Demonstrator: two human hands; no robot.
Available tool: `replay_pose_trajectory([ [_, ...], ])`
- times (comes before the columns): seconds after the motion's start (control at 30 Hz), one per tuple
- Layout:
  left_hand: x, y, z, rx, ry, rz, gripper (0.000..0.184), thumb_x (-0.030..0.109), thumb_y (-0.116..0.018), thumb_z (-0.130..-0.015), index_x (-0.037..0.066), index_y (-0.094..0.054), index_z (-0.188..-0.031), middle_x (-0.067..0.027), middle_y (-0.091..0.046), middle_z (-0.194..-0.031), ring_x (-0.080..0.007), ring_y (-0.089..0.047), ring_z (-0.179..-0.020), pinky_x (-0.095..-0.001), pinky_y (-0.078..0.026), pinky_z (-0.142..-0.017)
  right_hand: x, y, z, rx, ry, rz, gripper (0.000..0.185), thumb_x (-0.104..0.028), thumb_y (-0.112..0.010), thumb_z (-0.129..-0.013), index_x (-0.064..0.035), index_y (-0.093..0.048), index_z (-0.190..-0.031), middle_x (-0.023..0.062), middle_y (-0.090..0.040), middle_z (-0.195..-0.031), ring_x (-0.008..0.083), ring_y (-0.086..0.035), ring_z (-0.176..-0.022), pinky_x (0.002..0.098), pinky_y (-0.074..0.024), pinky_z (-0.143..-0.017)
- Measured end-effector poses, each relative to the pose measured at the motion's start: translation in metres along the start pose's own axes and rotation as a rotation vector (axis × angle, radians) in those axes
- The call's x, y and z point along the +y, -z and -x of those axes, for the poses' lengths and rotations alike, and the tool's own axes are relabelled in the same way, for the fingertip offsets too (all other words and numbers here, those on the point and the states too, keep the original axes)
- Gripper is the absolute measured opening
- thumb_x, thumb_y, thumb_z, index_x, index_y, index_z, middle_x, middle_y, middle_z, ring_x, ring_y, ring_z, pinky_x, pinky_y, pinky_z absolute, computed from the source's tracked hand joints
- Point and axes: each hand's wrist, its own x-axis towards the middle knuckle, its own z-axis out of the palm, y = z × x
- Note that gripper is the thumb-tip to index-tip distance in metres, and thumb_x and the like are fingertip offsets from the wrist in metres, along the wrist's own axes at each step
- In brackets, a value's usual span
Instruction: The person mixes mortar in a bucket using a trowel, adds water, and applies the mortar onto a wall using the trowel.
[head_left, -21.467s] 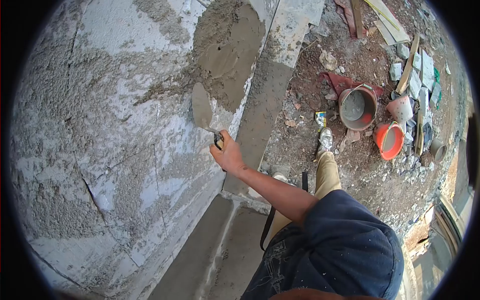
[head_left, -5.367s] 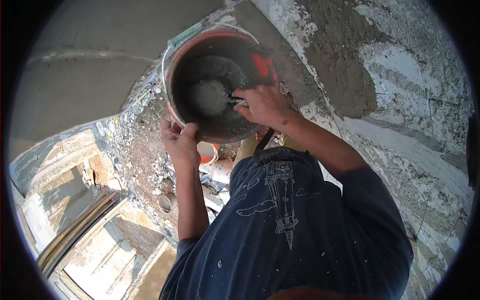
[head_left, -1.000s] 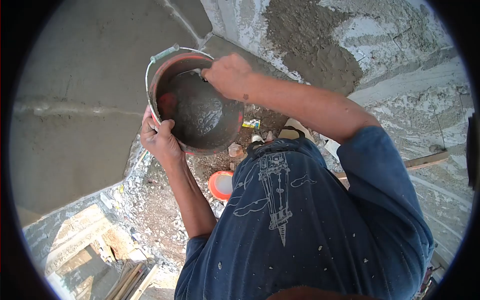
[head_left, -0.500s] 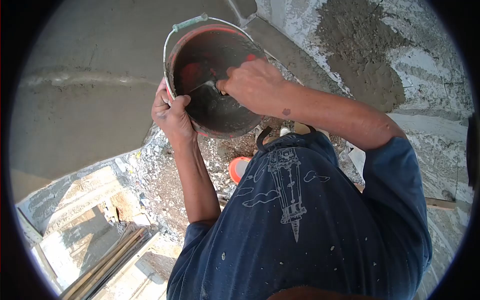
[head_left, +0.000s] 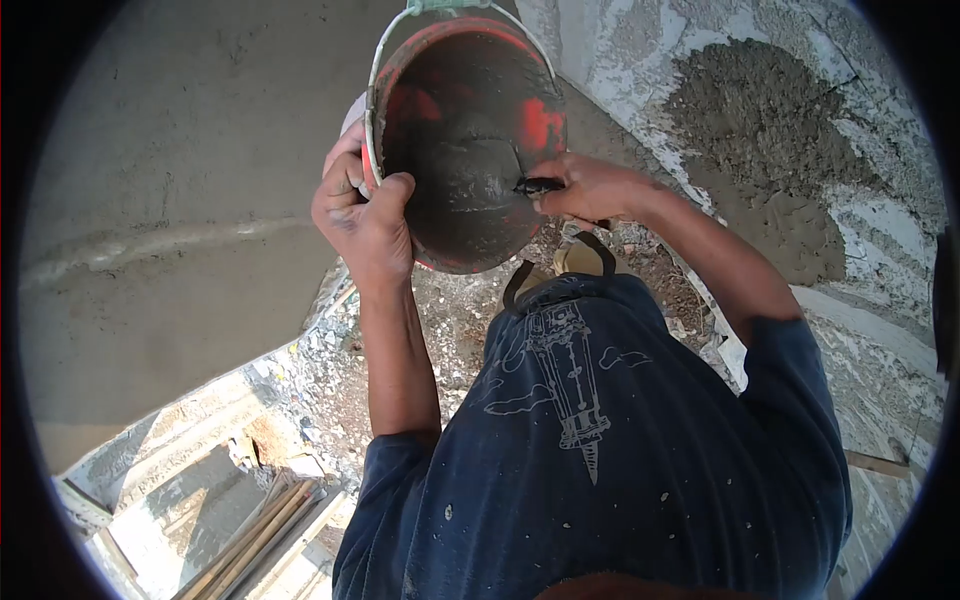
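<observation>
A red bucket (head_left: pixel 543 125), its inside coated with wet grey mortar (head_left: pixel 450 225), is tipped so that its mouth faces me. My left hand (head_left: pixel 365 215) grips its left rim, thumb over the edge and fingers round the outside. In my right hand (head_left: pixel 595 190), at the right rim, is the black handle of a trowel (head_left: pixel 541 185). Its blade lies inside the bucket, smeared with mortar and hard to tell from the mix. The wire bail with a pale green grip (head_left: pixel 450 5) stands up over the bucket's far side.
A smooth grey plastered surface (head_left: pixel 180 180) spans the left. On the right, a rough whitish wall (head_left: pixel 640 60) carries a patch of fresh mortar (head_left: pixel 765 150). Rubble (head_left: pixel 450 325) covers the ground below, and several long poles (head_left: pixel 255 540) lie at lower left.
My right hand has drawn back from inside the bucket to its right rim, bringing the trowel handle into sight. The bucket and my left hand have shifted slightly up and right in view.
</observation>
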Motion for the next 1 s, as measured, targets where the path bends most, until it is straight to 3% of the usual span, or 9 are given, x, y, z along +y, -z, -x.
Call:
replay_pose_trajectory([
  [0.1, -0.020, 0.012, -0.034, -0.022, 0.082, 0.040, 0.022, -0.009, -0.059, -0.066, 0.005, -0.043, -0.063, -0.0231, -0.062, -0.129, -0.0212, -0.060, -0.108, -0.0337, -0.041, -0.101, -0.020, -0.008, -0.015, 0.077, 0.156, -0.144, 0.062, -0.021, -0.071, -0.088, -0.0072, -0.052, -0.145, 0.0170, -0.073, -0.088, 0.0302, -0.073, -0.086, 0.0437, -0.0565, -0.075],
  [0.2, -0.028, 0.016, -0.074, -0.033, 0.145, 0.167, 0.022, -0.009, -0.059, -0.066, 0.005, -0.042, -0.063, -0.0218, -0.061, -0.132, -0.0205, -0.060, -0.108, -0.0336, -0.043, -0.100, -0.041, 0.022, -0.006, 0.404, 0.483, 0.496, 0.056, -0.017, -0.072, -0.085, -0.0053, -0.058, -0.138, 0.0191, -0.072, -0.092, 0.0300, -0.073, -0.086, 0.0425, -0.0578, -0.072],
  [0.4, -0.058, -0.007, -0.132, -0.315, 0.039, 0.165, 0.021, -0.008, -0.060, -0.066, 0.005, -0.044, -0.062, -0.0244, -0.062, -0.130, -0.0207, -0.062, -0.108, -0.0336, -0.044, -0.099, -0.100, 0.013, -0.053, 0.960, 0.184, 0.792, 0.034, -0.009, -0.067, -0.083, -0.0118, -0.071, -0.117, 0.0150, -0.073, -0.098, 0.0281, -0.074, -0.092, 0.0408, -0.0594, -0.074],
  [0.53, -0.086, -0.002, -0.171, -0.384, 0.027, 0.298, 0.018, -0.005, -0.061, -0.066, 0.004, -0.046, -0.061, -0.0283, -0.062, -0.128, -0.0199, -0.062, -0.106, -0.0329, -0.045, -0.095, -0.110, 0.027, -0.040, 0.874, 0.015, 0.825, 0.035, -0.009, -0.064, -0.085, -0.0140, -0.069, -0.120, 0.0152, -0.074, -0.095, 0.0293, -0.075, -0.089, 0.0410, -0.0600, -0.075],
  [0.67, -0.087, 0.001, -0.207, -0.431, -0.010, 0.337, 0.016, -0.005, -0.060, -0.065, 0.004, -0.048, -0.061, -0.0283, -0.063, -0.127, -0.0213, -0.062, -0.107, -0.0358, -0.045, -0.096, -0.096, 0.025, -0.079, 0.903, -0.203, 0.628, 0.040, -0.012, -0.063, -0.088, -0.0161, -0.066, -0.128, 0.0163, -0.075, -0.096, 0.0329, -0.074, -0.090, 0.0449, -0.0593, -0.080],
  [0.77, -0.098, 0.004, -0.226, -0.512, -0.010, 0.351, 0.013, -0.005, -0.061, -0.065, 0.003, -0.051, -0.062, -0.0281, -0.063, -0.127, -0.0215, -0.062, -0.107, -0.0362, -0.045, -0.095, -0.101, 0.005, -0.060, 1.020, -0.065, 0.483, 0.041, -0.017, -0.063, -0.089, -0.0161, -0.065, -0.129, 0.0158, -0.075, -0.101, 0.0337, -0.073, -0.096, 0.0469, -0.0578, -0.086],
  [0.87, -0.104, -0.001, -0.237, -0.606, -0.016, 0.411, 0.011, -0.005, -0.061, -0.065, 0.002, -0.053, -0.063, -0.0281, -0.062, -0.128, -0.0213, -0.062, -0.108, -0.0362, -0.046, -0.095, -0.110, 0.004, -0.057, 1.005, -0.296, 0.289, 0.044, -0.022, -0.066, -0.087, -0.0145, -0.064, -0.130, 0.0146, -0.074, -0.106, 0.0329, -0.071, -0.102, 0.0473, -0.0561, -0.090],
  [0.9, -0.104, -0.004, -0.240, -0.640, -0.004, 0.439, 0.011, -0.005, -0.061, -0.065, 0.002, -0.053, -0.063, -0.0283, -0.062, -0.128, -0.0213, -0.062, -0.108, -0.0363, -0.046, -0.095, -0.095, 0.004, -0.069, 0.958, -0.249, 0.277, 0.045, -0.023, -0.066, -0.087, -0.0136, -0.063, -0.131, 0.0153, -0.074, -0.105, 0.0352, -0.070, -0.102, 0.0472, -0.0554, -0.090],
  [1.0, -0.106, -0.018, -0.242, -0.714, -0.006, 0.471, 0.012, -0.005, -0.061, -0.065, 0.002, -0.052, -0.064, -0.0287, -0.061, -0.129, -0.0213, -0.062, -0.108, -0.0368, -0.046, -0.096, -0.064, -0.013, -0.140, 0.992, 0.128, 0.126, 0.044, -0.024, -0.069, -0.088, -0.0075, -0.064, -0.128, 0.0122, -0.073, -0.089, 0.0291, -0.072, -0.076, 0.0422, -0.0561, -0.071],
])
